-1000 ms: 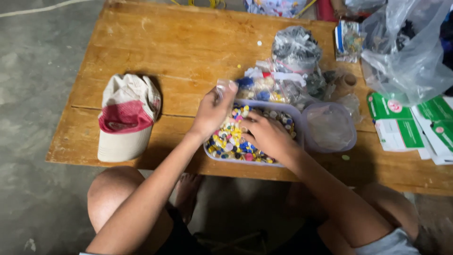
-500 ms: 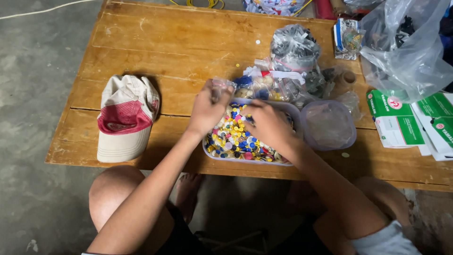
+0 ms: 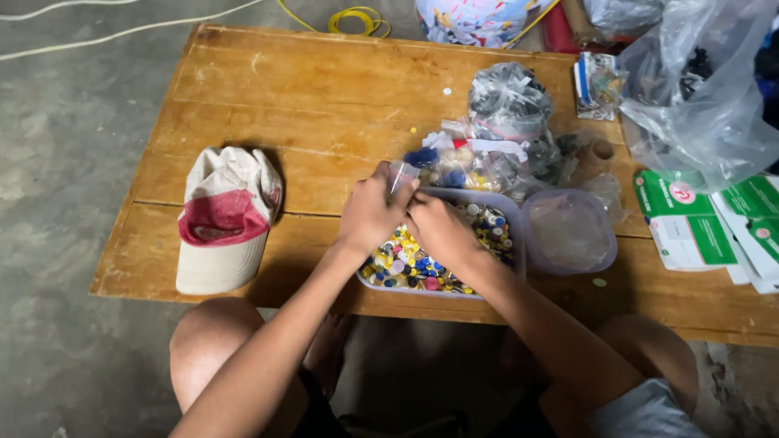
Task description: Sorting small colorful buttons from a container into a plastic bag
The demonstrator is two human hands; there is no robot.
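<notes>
Small clear bag, pinched above tray.

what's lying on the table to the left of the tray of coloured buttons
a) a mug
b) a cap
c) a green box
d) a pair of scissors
b: a cream and red cap lies on the wooden table left of the tray of buttons, where the left hand and right hand meet.

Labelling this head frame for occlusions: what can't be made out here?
- Small clear bag: contents too small, pinched between left hand and right hand.
- Tray of coloured buttons: middle hidden by both hands.
- Big clear plastic bag: cut off by the right edge; contents dark, blurred.
- Green-and-white boxes: partly cut off at the right edge.
</notes>
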